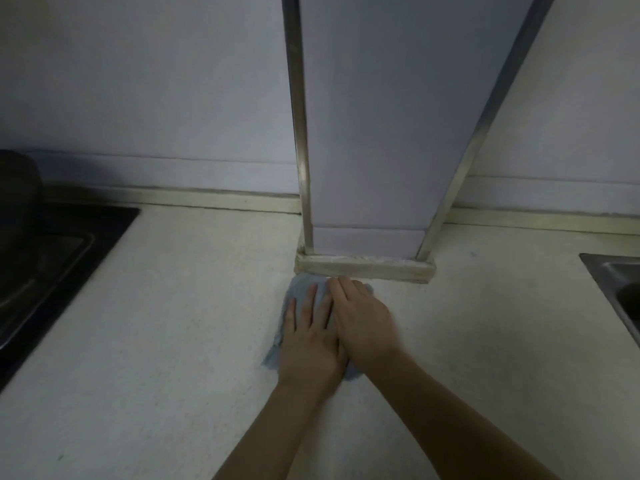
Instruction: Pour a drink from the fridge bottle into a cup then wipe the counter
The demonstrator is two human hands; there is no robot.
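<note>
A blue-grey cloth [302, 287] lies flat on the pale counter [173, 306], just in front of the base of a wall column. My left hand [311, 337] presses on the cloth with straight, spread fingers. My right hand [363, 317] lies beside it on the same cloth, fingers straight and pointing toward the column, partly overlapping the left hand's edge. Most of the cloth is hidden under both hands. No bottle or cup is in view.
A light column [367, 133] with metal corner strips rises from the counter's back. A black stove top [52, 258] with a dark pot [17, 188] sits at the left. A steel sink [620, 289] edges in at the right.
</note>
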